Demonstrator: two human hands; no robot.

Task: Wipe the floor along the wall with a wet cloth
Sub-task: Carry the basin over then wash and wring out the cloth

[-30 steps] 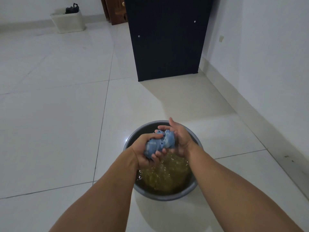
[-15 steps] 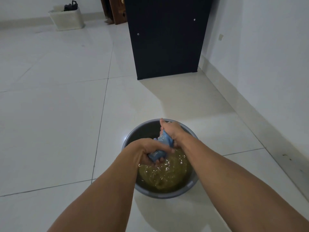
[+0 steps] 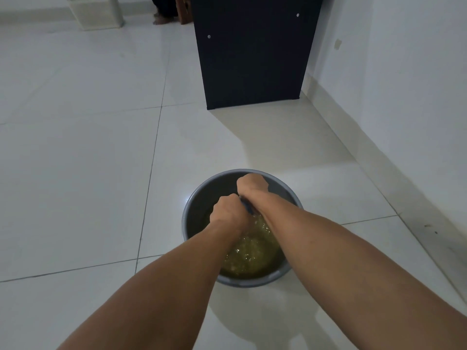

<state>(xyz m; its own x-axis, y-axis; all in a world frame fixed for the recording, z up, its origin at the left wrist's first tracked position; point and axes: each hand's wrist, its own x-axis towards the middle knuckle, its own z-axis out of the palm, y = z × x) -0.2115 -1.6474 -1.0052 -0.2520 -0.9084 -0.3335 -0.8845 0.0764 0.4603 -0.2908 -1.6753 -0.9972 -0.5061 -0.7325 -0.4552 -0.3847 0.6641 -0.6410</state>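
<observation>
A tall black panelled cabinet [image 3: 255, 54] was seen standing against the wall. A pale woven rectangular basket [image 3: 97, 12] was seen far left, with a bare foot [image 3: 163, 20] beside the cabinet.

You have 2 hands [image 3: 228, 213] over 1 grey basin [image 3: 199, 198], 1 blue cloth [image 3: 249, 207], 1 dark cabinet [image 3: 252, 54], 1 white bin [image 3: 97, 13].

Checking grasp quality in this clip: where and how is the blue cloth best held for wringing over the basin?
Probably at its two ends, from above, as here: the left hand grips the near end and the right hand the far end of the blue cloth. Only a thin, rope-like strip shows between the fists, so opposed twisting suits it. It sits over the basin, so runoff falls inside.
</observation>
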